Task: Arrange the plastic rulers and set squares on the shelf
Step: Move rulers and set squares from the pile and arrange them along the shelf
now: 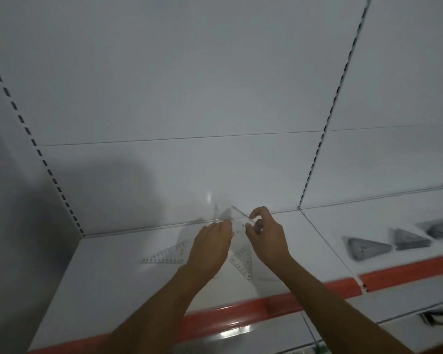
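Both hands, left hand (pixel 211 242) and right hand (pixel 265 233), pinched a clear set square (pixel 238 221) upright at the far edge of the shelf (pixel 113 290), probably to lean it against the back panel (pixel 189 98); other set squares (pixel 165 255) lay flat nearby

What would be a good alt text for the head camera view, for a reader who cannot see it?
Two bare hands, left hand and right hand, hold a clear set square upright near the back of a white shelf. Two more clear set squares lie flat, one left, one below the hands; dark triangular stacks sit right.
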Demonstrator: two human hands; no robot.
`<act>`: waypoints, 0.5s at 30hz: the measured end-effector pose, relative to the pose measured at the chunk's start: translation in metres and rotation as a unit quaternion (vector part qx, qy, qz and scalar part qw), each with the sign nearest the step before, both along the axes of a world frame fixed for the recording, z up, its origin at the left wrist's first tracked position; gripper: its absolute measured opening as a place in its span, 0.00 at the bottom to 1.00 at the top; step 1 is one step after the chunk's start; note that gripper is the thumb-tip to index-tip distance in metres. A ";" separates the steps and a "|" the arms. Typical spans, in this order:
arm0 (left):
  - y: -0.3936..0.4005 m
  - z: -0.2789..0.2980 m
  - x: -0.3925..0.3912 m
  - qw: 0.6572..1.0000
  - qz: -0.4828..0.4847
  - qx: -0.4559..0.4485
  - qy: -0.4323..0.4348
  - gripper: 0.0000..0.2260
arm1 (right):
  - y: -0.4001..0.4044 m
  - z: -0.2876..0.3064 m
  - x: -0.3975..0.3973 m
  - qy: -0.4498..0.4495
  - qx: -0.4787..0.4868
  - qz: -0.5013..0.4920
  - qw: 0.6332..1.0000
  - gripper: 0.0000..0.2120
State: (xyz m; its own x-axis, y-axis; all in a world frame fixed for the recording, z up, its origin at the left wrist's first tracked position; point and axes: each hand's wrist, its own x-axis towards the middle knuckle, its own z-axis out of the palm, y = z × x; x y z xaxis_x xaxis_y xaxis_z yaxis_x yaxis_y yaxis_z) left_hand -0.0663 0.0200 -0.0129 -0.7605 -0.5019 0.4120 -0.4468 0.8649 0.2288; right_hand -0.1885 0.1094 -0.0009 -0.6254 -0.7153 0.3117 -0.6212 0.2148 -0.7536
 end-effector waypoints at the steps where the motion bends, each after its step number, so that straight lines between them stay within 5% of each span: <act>1: 0.005 0.001 -0.007 1.000 0.018 0.013 -0.001 0.09 | 0.006 0.000 -0.003 0.009 -0.005 -0.001 1.000 0.09; 5: 0.025 0.008 -0.031 0.998 0.024 0.054 -0.006 0.09 | 0.030 -0.002 -0.017 0.017 -0.013 -0.001 1.000 0.07; 11: 0.056 0.007 -0.067 0.986 -0.022 0.139 0.089 0.06 | 0.073 0.004 -0.042 -0.146 -0.106 0.023 0.983 0.14; 15: 0.073 0.001 -0.087 0.981 -0.100 0.136 0.093 0.06 | 0.106 0.006 -0.059 -0.165 -0.109 0.008 0.980 0.15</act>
